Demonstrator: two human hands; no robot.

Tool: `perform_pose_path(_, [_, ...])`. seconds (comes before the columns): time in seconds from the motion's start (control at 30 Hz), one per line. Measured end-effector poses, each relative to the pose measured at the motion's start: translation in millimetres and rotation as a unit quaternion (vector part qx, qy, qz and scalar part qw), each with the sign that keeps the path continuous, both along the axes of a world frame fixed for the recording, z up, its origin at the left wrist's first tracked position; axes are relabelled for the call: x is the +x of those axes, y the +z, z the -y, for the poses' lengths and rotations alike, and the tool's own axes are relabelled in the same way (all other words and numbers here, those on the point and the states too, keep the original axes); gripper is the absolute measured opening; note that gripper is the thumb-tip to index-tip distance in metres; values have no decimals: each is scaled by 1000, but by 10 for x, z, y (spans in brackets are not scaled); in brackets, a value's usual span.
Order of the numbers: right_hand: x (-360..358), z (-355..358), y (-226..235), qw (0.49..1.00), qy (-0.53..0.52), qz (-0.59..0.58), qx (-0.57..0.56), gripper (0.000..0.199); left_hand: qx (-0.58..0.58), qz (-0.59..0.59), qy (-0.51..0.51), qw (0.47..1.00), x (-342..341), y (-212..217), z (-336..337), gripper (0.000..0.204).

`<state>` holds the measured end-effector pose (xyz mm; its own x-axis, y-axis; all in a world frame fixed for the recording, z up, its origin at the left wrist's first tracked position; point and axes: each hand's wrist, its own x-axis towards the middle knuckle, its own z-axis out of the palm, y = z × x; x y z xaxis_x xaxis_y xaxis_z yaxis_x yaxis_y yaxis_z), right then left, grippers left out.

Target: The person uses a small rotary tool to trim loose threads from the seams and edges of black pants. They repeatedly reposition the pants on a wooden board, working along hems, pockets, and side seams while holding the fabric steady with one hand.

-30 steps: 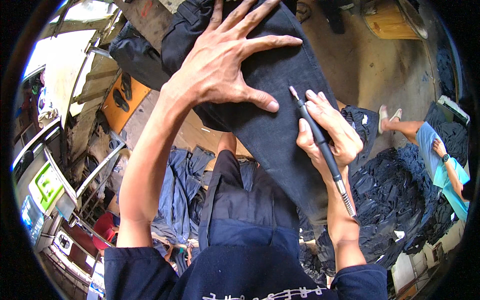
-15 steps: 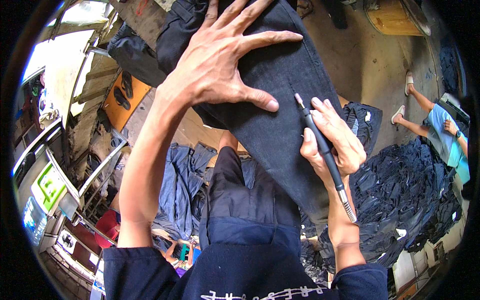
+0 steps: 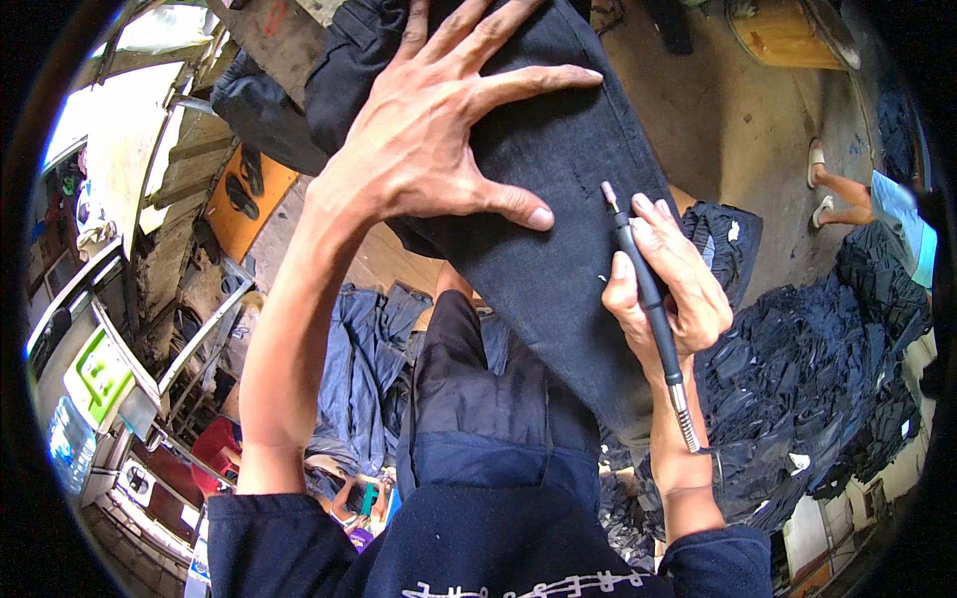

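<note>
A black denim trouser leg (image 3: 548, 289) lies spread in front of me, smooth and taut. My left hand (image 3: 424, 140) presses flat on its upper part, fingers spread wide, with some fingertips cut off by the top of the picture. In my right hand (image 3: 678, 284) is a slim black pen-shaped rotary tool (image 3: 643, 264), gripped between thumb and fingers. It has a small pinkish tip and a metal spring at its rear. The tip sits over the denim near its right edge; I cannot tell whether it touches. A faint worn line shows on the cloth beside the tip.
A large heap of dark cloth (image 3: 797, 389) lies on the right. Blue denim garments (image 3: 364, 369) are by my legs at left. Black sandals (image 3: 242, 189) rest on an orange board. Another person (image 3: 887, 209) stands at the far right; a green tray (image 3: 98, 374) is far left.
The tool's tip has shifted slightly right and up, and its rear end slightly left. My left hand stays put. The person at far right has moved farther toward the picture's edge.
</note>
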<state>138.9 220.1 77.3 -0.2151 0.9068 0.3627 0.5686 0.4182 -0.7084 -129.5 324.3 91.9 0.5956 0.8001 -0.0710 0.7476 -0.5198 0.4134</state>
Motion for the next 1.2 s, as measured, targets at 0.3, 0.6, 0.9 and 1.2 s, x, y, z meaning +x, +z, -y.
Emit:
perform_pose_path(0.3, [127, 140, -46, 981, -142, -125, -51, 31, 29, 160, 165, 973, -13, -228, -43, 74])
perform_pose_path(0.6, [840, 1037, 387, 947, -246, -78, -190, 38, 205, 158, 195, 946, -170, -180, -464, 28])
perform_pose_path(0.9, [976, 1289, 343, 936, -290, -147, -136, 34, 155, 233, 544, 791, 442, 12, 1665, 78])
perform_pose_path(1.2, [736, 998, 291, 931, -304, -135, -152, 18, -129, 403, 639, 643, 843, -64, 2322, 25])
